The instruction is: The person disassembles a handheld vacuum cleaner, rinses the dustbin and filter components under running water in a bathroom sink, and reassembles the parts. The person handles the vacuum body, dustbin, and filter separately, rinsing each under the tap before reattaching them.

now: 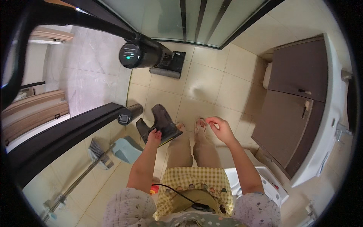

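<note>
My left hand (154, 135) grips a dark grey handheld vacuum part (162, 122) by its lower edge, holding it above the tiled floor in front of my knees. Beside it a black cylinder with a small screen on its end (128, 114) sticks out to the left. My right hand (220, 128) is raised over my right foot with thumb and fingers pinched together; whether something small is between them I cannot tell. An upright stick vacuum with a lit round display (140, 55) stands ahead on its floor head (170, 65).
A pale blue dustpan (126, 149) and a long-handled brush (96, 151) lie on the floor at left. A brown vanity cabinet (293, 109) under a white counter fills the right. A white container (270, 185) sits by my right side. A glass door (196, 19) is ahead.
</note>
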Action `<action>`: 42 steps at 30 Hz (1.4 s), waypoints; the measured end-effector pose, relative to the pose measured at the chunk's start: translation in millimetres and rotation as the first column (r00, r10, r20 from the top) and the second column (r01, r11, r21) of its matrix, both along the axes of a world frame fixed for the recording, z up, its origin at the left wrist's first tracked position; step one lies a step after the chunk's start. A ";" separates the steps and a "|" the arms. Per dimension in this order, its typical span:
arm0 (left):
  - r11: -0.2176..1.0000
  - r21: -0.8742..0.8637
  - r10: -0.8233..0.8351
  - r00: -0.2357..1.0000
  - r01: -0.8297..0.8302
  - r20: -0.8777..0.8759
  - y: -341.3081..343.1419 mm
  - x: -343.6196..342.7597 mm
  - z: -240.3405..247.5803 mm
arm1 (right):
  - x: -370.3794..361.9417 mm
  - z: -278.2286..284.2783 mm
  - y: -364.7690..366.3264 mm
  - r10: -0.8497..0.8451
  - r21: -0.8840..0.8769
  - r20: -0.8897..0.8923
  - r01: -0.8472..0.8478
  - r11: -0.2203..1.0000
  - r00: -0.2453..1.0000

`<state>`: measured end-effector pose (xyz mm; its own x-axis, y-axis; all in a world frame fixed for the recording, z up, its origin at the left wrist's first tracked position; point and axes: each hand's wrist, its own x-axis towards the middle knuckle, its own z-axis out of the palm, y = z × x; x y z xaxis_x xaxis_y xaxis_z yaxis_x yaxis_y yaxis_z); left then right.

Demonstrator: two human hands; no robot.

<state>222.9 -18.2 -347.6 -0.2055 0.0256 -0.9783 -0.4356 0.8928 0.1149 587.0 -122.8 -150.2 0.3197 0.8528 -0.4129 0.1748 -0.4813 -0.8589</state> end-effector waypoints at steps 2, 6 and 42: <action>0.994 -0.081 0.071 0.992 -0.079 -0.102 0.0 -22.4 -50.3 | 7.9 -50.2 9.2 -0.072 0.004 -0.069 0.073 0.997 0.995; 0.984 -0.098 0.135 0.984 -0.146 -0.114 -6.1 -72.5 -143.1 | 19.3 -157.2 36.3 -0.001 -0.014 -0.013 0.001 1.000 1.000; -0.450 -0.011 -0.286 -0.156 0.893 -0.945 259.2 134.8 -275.5 | 22.4 -504.1 231.9 -0.204 -0.077 0.022 0.205 0.976 0.979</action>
